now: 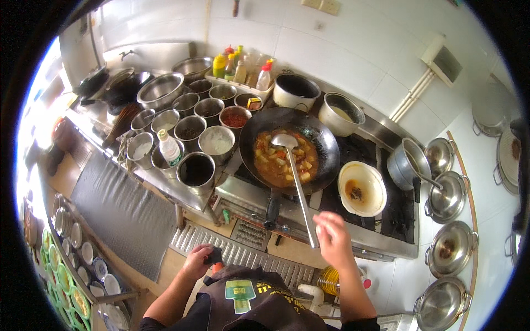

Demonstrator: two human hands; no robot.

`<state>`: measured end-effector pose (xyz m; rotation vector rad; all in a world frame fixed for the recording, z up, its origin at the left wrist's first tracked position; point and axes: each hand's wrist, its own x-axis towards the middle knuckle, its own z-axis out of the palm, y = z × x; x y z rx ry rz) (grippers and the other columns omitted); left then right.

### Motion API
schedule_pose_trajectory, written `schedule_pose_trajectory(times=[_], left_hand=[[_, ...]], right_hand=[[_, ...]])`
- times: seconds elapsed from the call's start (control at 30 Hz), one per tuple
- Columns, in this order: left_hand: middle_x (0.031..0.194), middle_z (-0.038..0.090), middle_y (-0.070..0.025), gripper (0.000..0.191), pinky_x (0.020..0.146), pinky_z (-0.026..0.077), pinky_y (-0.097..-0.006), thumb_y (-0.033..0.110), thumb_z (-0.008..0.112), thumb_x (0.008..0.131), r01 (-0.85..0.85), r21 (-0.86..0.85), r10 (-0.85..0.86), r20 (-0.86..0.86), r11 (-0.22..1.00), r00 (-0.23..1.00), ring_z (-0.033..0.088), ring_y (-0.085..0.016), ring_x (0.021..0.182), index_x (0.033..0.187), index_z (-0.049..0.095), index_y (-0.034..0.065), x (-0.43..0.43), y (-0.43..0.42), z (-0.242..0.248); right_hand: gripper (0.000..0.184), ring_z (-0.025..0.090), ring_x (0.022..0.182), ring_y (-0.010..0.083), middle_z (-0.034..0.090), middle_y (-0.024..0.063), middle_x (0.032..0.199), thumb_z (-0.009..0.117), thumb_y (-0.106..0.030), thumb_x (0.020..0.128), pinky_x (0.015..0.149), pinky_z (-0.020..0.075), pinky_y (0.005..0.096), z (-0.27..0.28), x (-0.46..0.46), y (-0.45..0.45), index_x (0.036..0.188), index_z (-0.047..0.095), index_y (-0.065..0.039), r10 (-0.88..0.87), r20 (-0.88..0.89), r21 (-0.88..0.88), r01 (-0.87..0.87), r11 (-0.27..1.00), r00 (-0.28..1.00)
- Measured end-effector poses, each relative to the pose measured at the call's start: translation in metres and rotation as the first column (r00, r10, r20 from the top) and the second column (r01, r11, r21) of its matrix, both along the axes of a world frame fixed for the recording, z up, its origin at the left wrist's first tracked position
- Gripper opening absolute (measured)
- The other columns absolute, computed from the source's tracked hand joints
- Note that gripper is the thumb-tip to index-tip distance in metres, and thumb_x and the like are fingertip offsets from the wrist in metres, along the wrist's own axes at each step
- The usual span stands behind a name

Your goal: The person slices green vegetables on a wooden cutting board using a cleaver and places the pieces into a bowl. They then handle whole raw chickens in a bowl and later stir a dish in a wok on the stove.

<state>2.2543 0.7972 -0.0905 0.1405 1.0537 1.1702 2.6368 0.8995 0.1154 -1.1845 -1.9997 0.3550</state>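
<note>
A black wok (327,145) sits on the stove, with a chunky stew (267,159) of pale pieces in reddish-brown sauce inside. The bowl of a long-handled steel ladle (285,141) lies in the stew, and its handle slants over the wok's near rim. My right hand (333,236) is beside the handle's end; whether the fingers touch it cannot be made out. Below the wok's black handle (271,211), my left hand (198,260) holds a dark cloth-like item (213,255) in front of the apron (265,293).
An oval cream bowl (342,198) with brown residue stands right of the wok. Several steel seasoning pots (217,142) crowd the counter at left. Two deep pots (296,97) are behind the wok. Steel pans (445,306) hang along the right wall. A rack of plates (100,269) is at lower left.
</note>
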Motion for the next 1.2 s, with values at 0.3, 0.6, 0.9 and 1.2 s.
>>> schedule_pose_trajectory(times=[0.3, 0.6, 0.9, 1.2], left_hand=[[0.114, 0.064, -0.0149, 0.036, 0.086, 0.057, -0.0397, 0.013, 0.055, 0.1, 0.165, 0.061, -0.161, -0.059, 0.985, 0.985, 0.066, -0.028, 0.099, 0.133, 0.054, -0.0016, 0.075, 0.01, 0.081], [0.075, 0.064, 0.0004, 0.036, 0.062, 0.048, -0.0292, 0.033, 0.057, 0.103, 0.171, -0.07, -0.169, -0.716, 0.983, 0.677, 0.056, -0.01, 0.069, 0.098, 0.071, 0.0004, 0.089, -0.014, 0.141], [0.102, 0.07, -0.0128, 0.037, 0.085, 0.057, -0.0441, 0.036, 0.053, 0.104, -0.111, 0.215, 0.159, -0.22, 0.97, 0.962, 0.069, -0.027, 0.089, 0.115, 0.059, 0.0012, 0.059, -0.026, 0.122], [0.093, 0.071, -0.015, 0.024, 0.064, 0.059, -0.0339, 0.027, 0.048, 0.107, -0.323, 0.287, 0.306, 0.102, 0.902, 0.946, 0.069, -0.021, 0.069, 0.105, 0.057, 0.004, -0.006, 0.002, 0.127]], right_hand=[[0.026, 0.071, 0.088, 0.0187, 0.074, 0.0155, 0.1, 0.068, -0.017, 0.095, 0.08, 0.0547, 0.033, -0.121, -0.101, -0.041, 0.113, 0.069, 0.002, 0.163, -0.226, -0.774, -0.279, 0.568, 0.96], [0.011, 0.058, 0.078, 0.0104, 0.06, -0.0013, 0.088, 0.055, -0.019, 0.101, 0.071, 0.0521, 0.0287, -0.131, -0.131, -0.043, 0.102, 0.06, -0.009, -0.407, -0.758, -0.65, -0.643, 0.405, 0.509], [0.028, 0.065, 0.088, 0.0138, 0.065, 0.0038, 0.101, 0.06, -0.029, 0.102, 0.077, 0.0563, 0.0295, -0.067, -0.154, -0.026, 0.12, 0.057, -0.008, -0.378, -0.832, -0.517, -0.814, 0.266, 0.405], [0.024, 0.066, 0.095, 0.0155, 0.07, 0.0077, 0.103, 0.068, 0.003, 0.089, 0.088, 0.0533, 0.0306, -0.081, -0.165, -0.016, 0.112, 0.064, 0.003, 0.269, -0.513, -0.821, -0.557, 0.123, 0.815]])
